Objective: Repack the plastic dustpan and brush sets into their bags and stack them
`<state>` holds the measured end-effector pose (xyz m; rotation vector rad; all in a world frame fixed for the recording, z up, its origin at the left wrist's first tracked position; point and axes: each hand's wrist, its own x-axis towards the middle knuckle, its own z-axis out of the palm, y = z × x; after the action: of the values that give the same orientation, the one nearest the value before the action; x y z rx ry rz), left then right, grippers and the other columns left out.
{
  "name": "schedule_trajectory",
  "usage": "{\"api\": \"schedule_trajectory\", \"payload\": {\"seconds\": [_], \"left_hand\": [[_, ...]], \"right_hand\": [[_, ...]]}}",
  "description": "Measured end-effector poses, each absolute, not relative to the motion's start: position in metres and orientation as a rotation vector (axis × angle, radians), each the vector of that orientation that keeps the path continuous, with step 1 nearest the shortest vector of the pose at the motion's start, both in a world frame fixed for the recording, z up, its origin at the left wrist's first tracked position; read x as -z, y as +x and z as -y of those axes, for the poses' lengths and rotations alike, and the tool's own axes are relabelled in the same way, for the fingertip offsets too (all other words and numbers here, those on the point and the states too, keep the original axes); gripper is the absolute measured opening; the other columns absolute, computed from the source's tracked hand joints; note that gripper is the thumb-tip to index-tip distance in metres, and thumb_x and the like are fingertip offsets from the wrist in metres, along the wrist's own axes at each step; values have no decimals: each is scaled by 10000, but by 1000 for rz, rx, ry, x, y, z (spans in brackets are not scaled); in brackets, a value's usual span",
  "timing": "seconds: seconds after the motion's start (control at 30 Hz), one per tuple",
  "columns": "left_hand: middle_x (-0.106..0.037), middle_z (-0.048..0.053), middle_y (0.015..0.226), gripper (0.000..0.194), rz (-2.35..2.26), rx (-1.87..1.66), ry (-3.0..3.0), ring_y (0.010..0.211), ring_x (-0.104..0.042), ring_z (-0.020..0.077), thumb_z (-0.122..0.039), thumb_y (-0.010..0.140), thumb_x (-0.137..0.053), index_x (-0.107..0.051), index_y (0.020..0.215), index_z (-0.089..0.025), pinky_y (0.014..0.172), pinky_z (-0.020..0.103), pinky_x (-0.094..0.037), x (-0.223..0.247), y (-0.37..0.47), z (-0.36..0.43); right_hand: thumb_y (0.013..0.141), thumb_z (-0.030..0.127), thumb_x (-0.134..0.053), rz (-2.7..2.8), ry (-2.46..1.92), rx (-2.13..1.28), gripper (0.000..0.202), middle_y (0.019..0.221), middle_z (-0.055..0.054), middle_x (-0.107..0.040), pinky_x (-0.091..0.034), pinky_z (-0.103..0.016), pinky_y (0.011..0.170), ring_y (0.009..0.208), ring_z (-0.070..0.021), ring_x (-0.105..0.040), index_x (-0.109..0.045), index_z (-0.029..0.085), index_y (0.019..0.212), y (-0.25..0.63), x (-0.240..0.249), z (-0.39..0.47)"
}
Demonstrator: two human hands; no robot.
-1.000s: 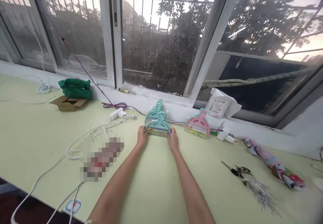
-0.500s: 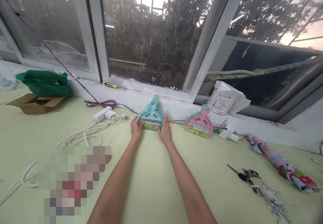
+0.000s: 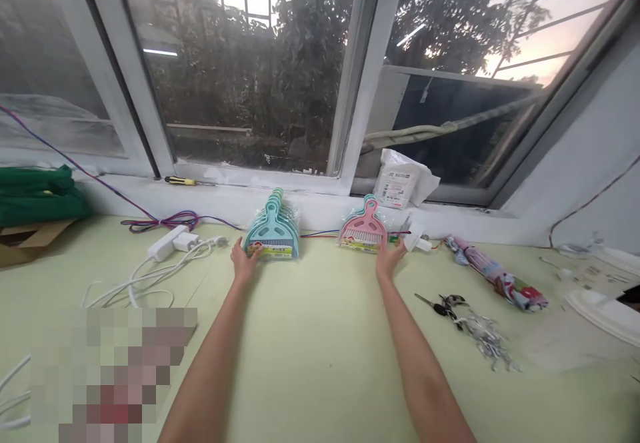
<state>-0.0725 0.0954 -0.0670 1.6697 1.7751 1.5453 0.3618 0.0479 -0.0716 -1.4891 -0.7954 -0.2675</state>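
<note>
A stack of blue dustpan-and-brush sets (image 3: 273, 228) in clear plastic wrap leans upright against the sill. My left hand (image 3: 245, 263) grips its lower left edge, thumb on the front and fingers round the side. Farther right, a similar stack with a pink dustpan-and-brush set (image 3: 365, 228) in front leans on the same sill. At this stack's lower right corner is my right hand (image 3: 391, 260), open, with its thumb close to the edge and its fingers stretched out. Whether it presses on the plastic I cannot tell.
White plugs and cables (image 3: 173, 243) and a bundled purple cord (image 3: 165, 222) lie left. A yellow screwdriver (image 3: 181, 181) rests on the sill. Rightward are a white package (image 3: 400, 182), a white adapter (image 3: 416, 238), a folded umbrella (image 3: 495, 273), keys (image 3: 450, 308) and a translucent tub (image 3: 585, 333).
My right hand has left the blue stack and moved right to the pink stack. My left hand remains at the blue stack's left edge. The view has turned right.
</note>
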Motion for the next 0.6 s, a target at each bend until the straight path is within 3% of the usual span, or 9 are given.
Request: {"api": "schedule_trajectory", "payload": {"seconds": [0.1,0.17,0.27,0.37,0.6], "left_hand": [[-328,209,1422,744,-1844,-1782,1810,1357,-278,339,-480,773,-625,-298,1355,-152,1085,536,-221,58,-66,-78],[-398,195,1359,626,-1908,-1886,2006,1310,-331,344,-521,776,-615,-418,1251,-164,1056,535,-246,53,-60,-60],[-570,136,1071,361,-1666,-1399,2684,1085,-509,308,-515,803,-589,-556,975,-199,954,464,-338,49,-52,-34],[-596,119,986,241,-1437,-779,3047,969,-546,280,-415,851,-546,-576,962,-203,866,403,-373,45,-49,-22],[-589,145,1006,160,-1648,-594,3073,975,-533,306,-209,864,-475,-586,976,-181,833,410,-379,43,-57,-58]], "right_hand": [[721,489,-605,909,-1507,8,559,1021,-122,-608,-422,-410,906,952,-250,-566,-500,144,1148,409,85,-44],[707,492,-603,951,-1499,-11,486,960,-85,-612,-427,-371,868,891,-223,-565,-528,169,1062,414,88,-48],[676,474,-617,941,-1529,29,441,973,-101,-601,-415,-354,844,876,-224,-551,-535,173,988,405,87,-59],[642,449,-638,918,-1565,-10,379,941,-99,-604,-397,-367,852,880,-239,-540,-529,188,895,397,84,-64],[729,462,-510,774,-1441,-187,317,896,-43,-588,-409,-335,800,808,-208,-559,-443,223,925,385,85,-30]]}}
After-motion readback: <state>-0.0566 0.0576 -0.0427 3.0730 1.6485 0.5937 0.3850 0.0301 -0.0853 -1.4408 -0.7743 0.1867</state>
